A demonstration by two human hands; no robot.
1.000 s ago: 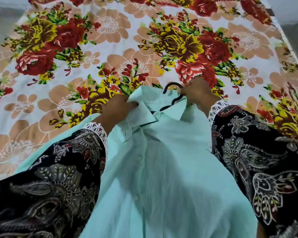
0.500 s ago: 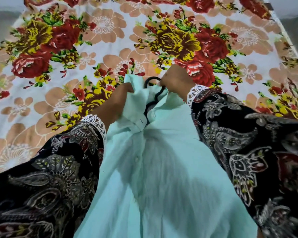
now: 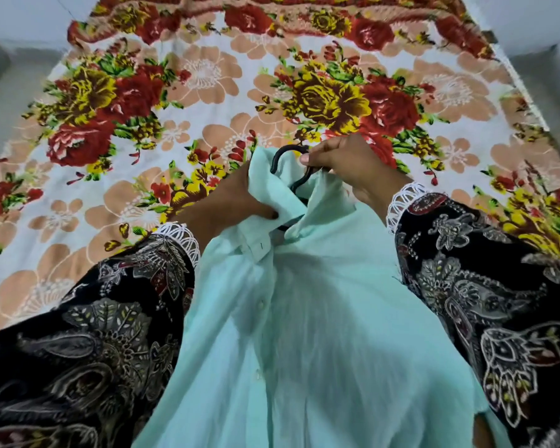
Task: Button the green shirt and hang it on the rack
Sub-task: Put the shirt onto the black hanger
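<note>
1. A green shirt (image 3: 320,334) is held up over a bed, close to the person.
2. The bed has a flower bedspread (image 3: 207,92) with big red and yellow roses on it.
3. A black hanger (image 3: 293,171) sits inside the shirt. Its hook sticks out at the collar.
4. The left hand (image 3: 230,202) has its grip closed tight on the left side of the collar.
5. The right hand (image 3: 349,166) has its grip closed on the hanger, right by the hook, and its thumb lies across the hook.
6. The top of the shirt is open at the neck. Small buttons run down the front below it.
7. Both arms wear dark sleeves (image 3: 498,302) with a leaf pattern and white lace at the wrists.
8. The rest of the shirt hangs down between the two arms.
</note>
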